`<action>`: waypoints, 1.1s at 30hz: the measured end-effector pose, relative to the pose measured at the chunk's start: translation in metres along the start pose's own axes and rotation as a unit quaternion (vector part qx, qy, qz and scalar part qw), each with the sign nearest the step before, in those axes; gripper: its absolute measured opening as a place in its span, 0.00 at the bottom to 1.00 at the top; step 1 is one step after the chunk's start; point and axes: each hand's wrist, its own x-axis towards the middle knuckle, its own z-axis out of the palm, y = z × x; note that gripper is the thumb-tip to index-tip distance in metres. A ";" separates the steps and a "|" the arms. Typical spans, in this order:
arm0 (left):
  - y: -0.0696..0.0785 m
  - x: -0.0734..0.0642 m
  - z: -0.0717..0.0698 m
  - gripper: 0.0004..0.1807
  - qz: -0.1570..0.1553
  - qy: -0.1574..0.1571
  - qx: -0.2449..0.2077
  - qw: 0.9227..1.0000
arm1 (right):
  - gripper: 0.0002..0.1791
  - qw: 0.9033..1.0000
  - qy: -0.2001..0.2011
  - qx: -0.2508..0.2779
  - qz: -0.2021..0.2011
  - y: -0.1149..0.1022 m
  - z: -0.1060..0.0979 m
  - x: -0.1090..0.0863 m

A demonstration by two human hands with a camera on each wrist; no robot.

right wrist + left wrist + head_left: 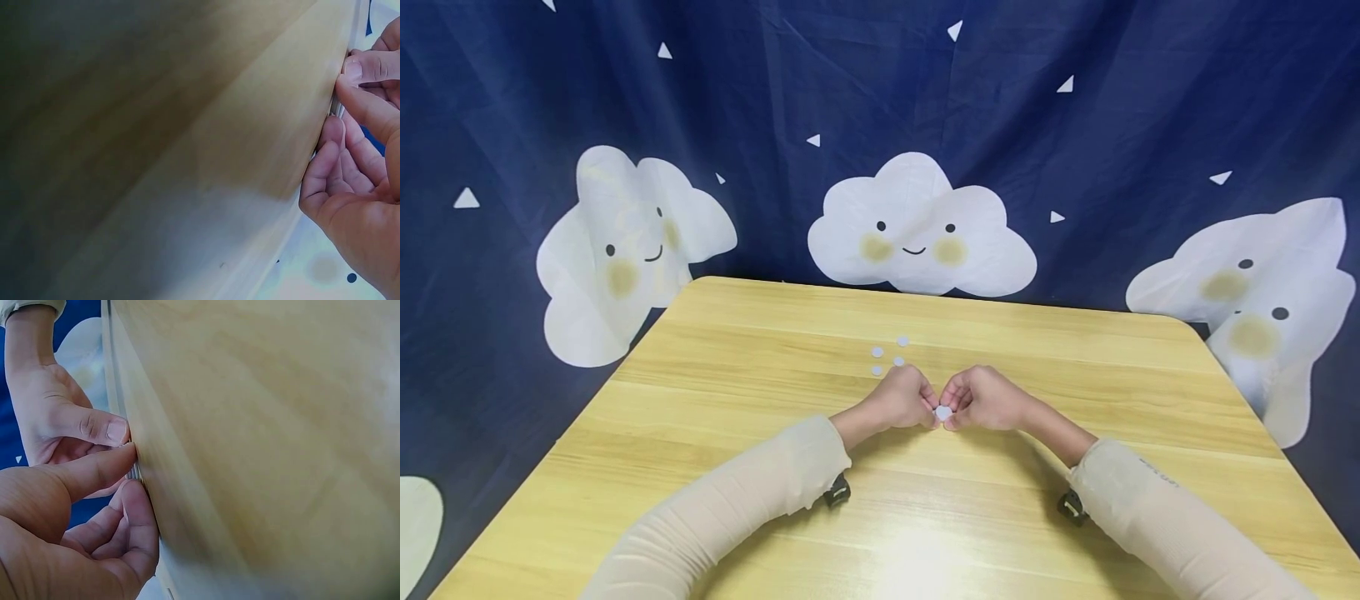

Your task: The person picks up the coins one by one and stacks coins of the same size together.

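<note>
A small stack of thin, pale round discs stands at the middle of the table, its layered edges showing in the left wrist view. From the left, my left hand holds the stack between thumb and fingertips, close to the wood. My right hand meets it from the other side, thumb and curled fingers pinching the same stack. The fingertips of both hands nearly meet around it and cover most of its sides. Beyond my left hand, several single pale discs lie flat and spread out.
The light wooden table has rounded far corners. Behind its far edge hangs a dark blue curtain printed with smiling clouds and white triangles. Black wrist cameras sit under both sleeves, low over the table.
</note>
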 end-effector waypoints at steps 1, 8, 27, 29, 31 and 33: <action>0.000 0.000 0.000 0.09 0.000 -0.001 -0.001 1.000 | 0.12 1.000 0.000 -0.001 0.001 0.000 0.000 0.000; -0.003 0.002 -0.005 0.10 -0.011 -0.002 -0.003 1.000 | 0.12 1.000 -0.002 0.003 0.004 0.002 0.000 0.000; -0.049 0.024 -0.074 0.09 -0.052 0.077 -0.060 0.994 | 0.12 1.000 0.003 0.015 0.025 0.001 0.001 0.000; -0.056 0.027 -0.080 0.10 -0.049 0.080 -0.058 0.994 | 0.12 1.000 0.003 0.014 0.027 0.000 0.001 0.000; -0.063 0.031 -0.086 0.10 -0.044 0.083 -0.050 0.994 | 0.12 0.999 0.003 0.015 0.030 -0.001 0.002 0.000; -0.070 0.034 -0.092 0.10 -0.038 0.084 -0.033 0.995 | 0.12 1.000 0.003 0.014 0.028 -0.001 0.002 0.000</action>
